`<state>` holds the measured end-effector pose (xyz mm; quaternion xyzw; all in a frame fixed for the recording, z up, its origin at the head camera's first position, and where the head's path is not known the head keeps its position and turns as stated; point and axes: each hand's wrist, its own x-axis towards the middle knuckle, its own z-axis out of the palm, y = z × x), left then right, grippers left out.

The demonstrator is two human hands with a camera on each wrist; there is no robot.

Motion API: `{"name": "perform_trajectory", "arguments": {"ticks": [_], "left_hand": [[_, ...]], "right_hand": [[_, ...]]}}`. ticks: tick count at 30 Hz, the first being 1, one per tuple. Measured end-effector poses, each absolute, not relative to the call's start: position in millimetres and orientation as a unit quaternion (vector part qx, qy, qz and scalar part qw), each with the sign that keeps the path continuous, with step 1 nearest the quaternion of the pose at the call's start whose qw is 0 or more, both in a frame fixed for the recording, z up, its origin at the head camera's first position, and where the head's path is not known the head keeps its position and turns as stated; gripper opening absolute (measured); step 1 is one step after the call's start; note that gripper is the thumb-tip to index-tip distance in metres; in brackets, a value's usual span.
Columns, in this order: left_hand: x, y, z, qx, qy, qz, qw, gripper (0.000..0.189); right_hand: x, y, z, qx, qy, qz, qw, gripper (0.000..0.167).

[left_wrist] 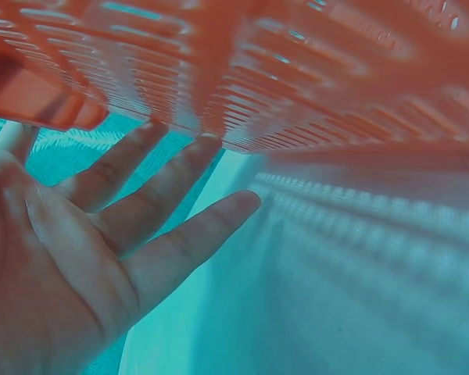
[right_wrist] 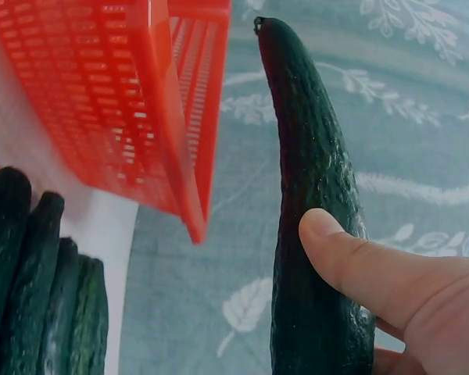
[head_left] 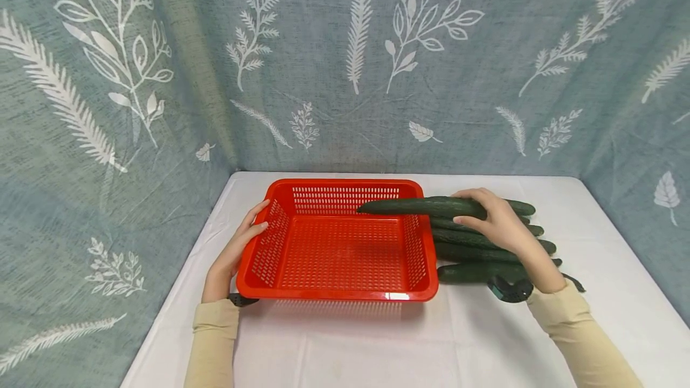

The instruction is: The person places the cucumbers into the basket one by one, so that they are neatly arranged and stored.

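Note:
My right hand [head_left: 498,220] grips a long dark green cucumber [head_left: 409,206] near its right part. Its tapered left end overlaps the basket's back right corner in the head view. In the right wrist view the thumb lies across the cucumber [right_wrist: 316,172], which stands apart from the basket's wall. My left hand [head_left: 239,247] is at the left side of the red plastic basket [head_left: 345,295], with fingertips at the rim. Seen from the left wrist, its fingers [left_wrist: 191,242] are spread and nearly straight beside the slotted outer wall. The basket's floor is bare.
Several more cucumbers [head_left: 480,271] lie side by side on the white-covered table [head_left: 345,346], right of the basket and partly under my right hand. A grey-green leaf-patterned cloth [head_left: 323,124] hangs behind and at both sides.

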<state>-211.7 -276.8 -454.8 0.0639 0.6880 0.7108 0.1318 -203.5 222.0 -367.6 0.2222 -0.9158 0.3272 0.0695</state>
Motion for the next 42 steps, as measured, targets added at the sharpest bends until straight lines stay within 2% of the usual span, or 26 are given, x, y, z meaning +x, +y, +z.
{"name": "perform_trajectory", "arguments": {"ticks": [12, 42], "left_hand": [[-215.5, -277.8, -455.9, 0.071, 0.686, 0.712, 0.133, 0.056], [-212.7, -276.5, -456.6, 0.066, 0.680, 0.717, 0.137, 0.055]], "right_hand": [[-222.9, 193.0, -367.5, 0.237, -0.906, 0.344, 0.065, 0.043], [-264.8, 127.9, -361.6, 0.236, -0.908, 0.346, 0.013, 0.043]]}}
